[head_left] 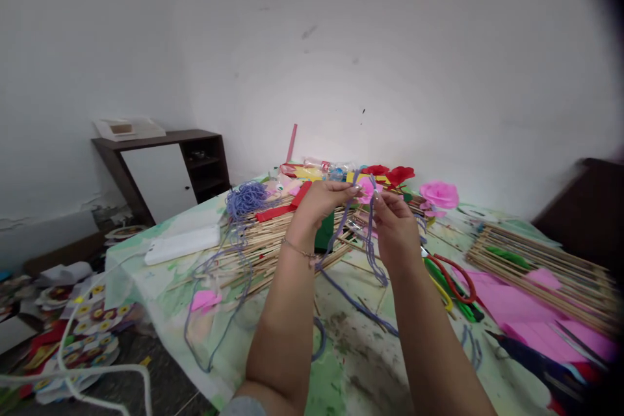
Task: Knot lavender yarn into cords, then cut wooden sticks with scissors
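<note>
My left hand point(322, 203) and my right hand point(397, 227) are raised close together above the table, both closed. Purple yarn point(373, 257) is pinched between thumb and fingers of each. Several strands hang in loops below my right hand, and one strand trails down across the table. Right behind my fingertips is a pink paper flower point(366, 190), partly covered; whether I touch it I cannot tell. A tangled heap of purple yarn point(247, 199) lies on a pile of thin wooden sticks point(273, 240) to the left.
The covered table point(160, 305) bears red paper flowers point(400, 175), a large pink flower point(439, 195), red-handled scissors point(458, 279), a stick frame point(550, 273), pink paper point(511, 299), a dark pointed tool point(541, 367) and a white box point(182, 245). A cabinet point(156, 172) stands left.
</note>
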The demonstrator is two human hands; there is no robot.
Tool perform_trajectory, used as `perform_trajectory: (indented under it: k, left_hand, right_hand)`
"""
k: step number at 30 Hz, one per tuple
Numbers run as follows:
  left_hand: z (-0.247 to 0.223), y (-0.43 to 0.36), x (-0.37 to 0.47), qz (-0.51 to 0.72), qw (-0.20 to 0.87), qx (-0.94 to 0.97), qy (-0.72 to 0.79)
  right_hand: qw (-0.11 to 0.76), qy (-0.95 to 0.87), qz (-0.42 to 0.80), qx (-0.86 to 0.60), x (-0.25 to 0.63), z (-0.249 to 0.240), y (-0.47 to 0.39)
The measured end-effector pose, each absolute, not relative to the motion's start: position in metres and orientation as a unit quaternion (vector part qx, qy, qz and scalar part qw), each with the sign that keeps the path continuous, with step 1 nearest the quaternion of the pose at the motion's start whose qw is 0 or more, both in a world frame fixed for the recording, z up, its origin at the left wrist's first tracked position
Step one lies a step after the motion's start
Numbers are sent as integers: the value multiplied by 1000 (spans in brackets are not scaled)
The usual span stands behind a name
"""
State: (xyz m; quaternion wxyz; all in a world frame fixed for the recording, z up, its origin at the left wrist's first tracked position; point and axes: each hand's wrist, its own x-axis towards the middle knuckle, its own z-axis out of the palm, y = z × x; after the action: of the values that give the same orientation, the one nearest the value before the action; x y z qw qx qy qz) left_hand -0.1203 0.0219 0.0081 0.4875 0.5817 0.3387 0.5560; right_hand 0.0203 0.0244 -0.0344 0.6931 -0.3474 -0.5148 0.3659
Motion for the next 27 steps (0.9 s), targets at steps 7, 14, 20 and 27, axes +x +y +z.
perform_trajectory:
  k: [7, 14, 20, 27]
  left_hand:
    - [8, 17, -77, 568, 528, 565, 281]
    - [7, 18, -67, 571, 588, 512, 256]
    - [9, 14, -56, 574, 656, 432, 231]
    - [4, 12, -37, 575, 659, 425, 233]
  right_hand:
    - [755, -414, 449, -237, 27, -24, 13]
    - [761, -467, 335, -302, 45, -18, 10]
    - [742, -452, 412, -274, 59, -16, 10]
    - [638, -552, 477, -247, 72, -10, -1]
